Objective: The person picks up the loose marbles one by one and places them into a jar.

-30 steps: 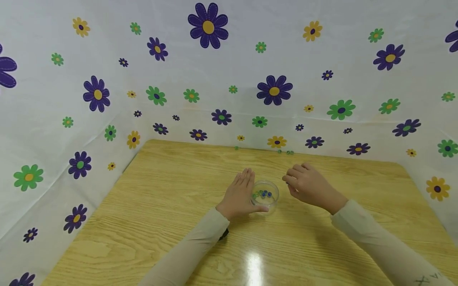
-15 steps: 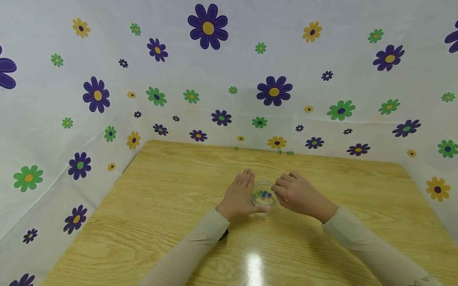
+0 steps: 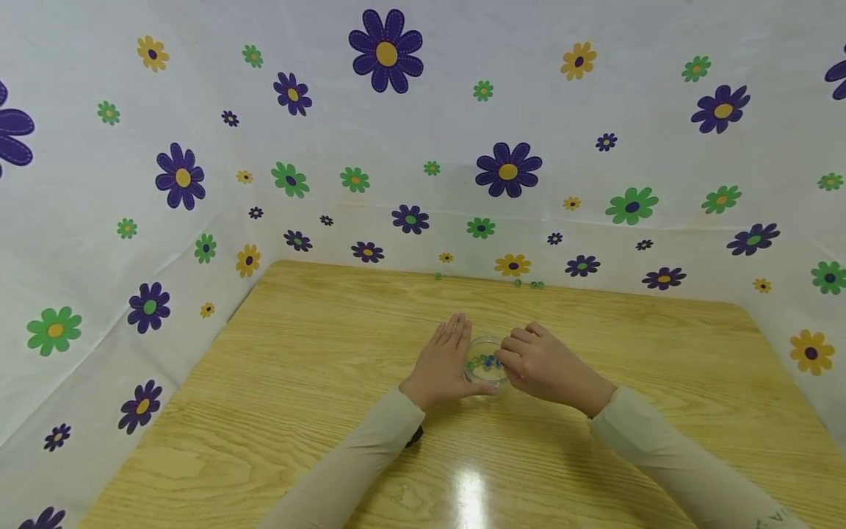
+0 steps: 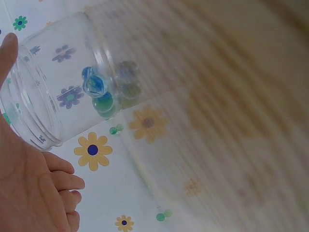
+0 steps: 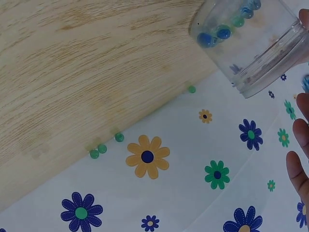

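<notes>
A clear jar (image 3: 480,375) stands upright on the wooden table, holding several blue and green marbles (image 5: 223,33) at its bottom. My left hand (image 3: 439,367) rests against the jar's left side, fingers straight and pointing forward, thumb along the near side. At the jar's right rim is my right hand (image 3: 548,365), its fingers bent together. A blue marble (image 5: 306,83) sits between those fingers and the thumb, partly cut off by the frame edge in the right wrist view. In the head view the hand hides this marble and part of the jar.
Several green marbles (image 5: 119,137) lie along the table's back edge, against the flower-patterned cloth (image 3: 449,132). That cloth rises behind the table (image 3: 264,367) and at both sides. Something small and black (image 3: 414,436) shows under the left sleeve.
My right hand has moved left from beside the jar to its rim. The left hand and jar stay in place.
</notes>
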{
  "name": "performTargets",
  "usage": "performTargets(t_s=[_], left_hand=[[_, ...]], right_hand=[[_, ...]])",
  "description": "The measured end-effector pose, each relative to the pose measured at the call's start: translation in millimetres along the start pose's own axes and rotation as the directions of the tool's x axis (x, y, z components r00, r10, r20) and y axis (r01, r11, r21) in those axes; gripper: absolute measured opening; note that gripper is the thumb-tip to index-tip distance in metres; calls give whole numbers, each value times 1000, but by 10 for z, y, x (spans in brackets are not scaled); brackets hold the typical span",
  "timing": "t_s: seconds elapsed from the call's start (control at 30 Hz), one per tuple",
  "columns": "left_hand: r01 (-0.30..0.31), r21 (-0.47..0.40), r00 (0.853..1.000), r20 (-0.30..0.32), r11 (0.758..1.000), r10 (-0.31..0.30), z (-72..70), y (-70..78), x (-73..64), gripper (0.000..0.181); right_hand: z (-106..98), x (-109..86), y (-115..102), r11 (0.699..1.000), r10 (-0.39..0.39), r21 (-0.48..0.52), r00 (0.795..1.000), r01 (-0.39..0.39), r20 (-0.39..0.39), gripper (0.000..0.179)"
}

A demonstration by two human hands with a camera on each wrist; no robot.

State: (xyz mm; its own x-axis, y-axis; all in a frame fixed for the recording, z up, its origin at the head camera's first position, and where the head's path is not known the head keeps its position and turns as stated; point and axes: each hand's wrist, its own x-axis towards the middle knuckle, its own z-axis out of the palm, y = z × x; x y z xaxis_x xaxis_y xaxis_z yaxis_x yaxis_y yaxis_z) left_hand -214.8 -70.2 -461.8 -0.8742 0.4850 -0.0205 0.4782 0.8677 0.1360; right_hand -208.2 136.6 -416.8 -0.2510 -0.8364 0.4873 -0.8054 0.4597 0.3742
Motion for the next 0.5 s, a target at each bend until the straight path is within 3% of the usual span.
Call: performTargets(t_s=[0.5], left_hand=[[5,2,1000,0,1000,-5,-7,3,0,115]], right_hand=[[-15,-20,53,1000,24,1,1000,-24,18,26]])
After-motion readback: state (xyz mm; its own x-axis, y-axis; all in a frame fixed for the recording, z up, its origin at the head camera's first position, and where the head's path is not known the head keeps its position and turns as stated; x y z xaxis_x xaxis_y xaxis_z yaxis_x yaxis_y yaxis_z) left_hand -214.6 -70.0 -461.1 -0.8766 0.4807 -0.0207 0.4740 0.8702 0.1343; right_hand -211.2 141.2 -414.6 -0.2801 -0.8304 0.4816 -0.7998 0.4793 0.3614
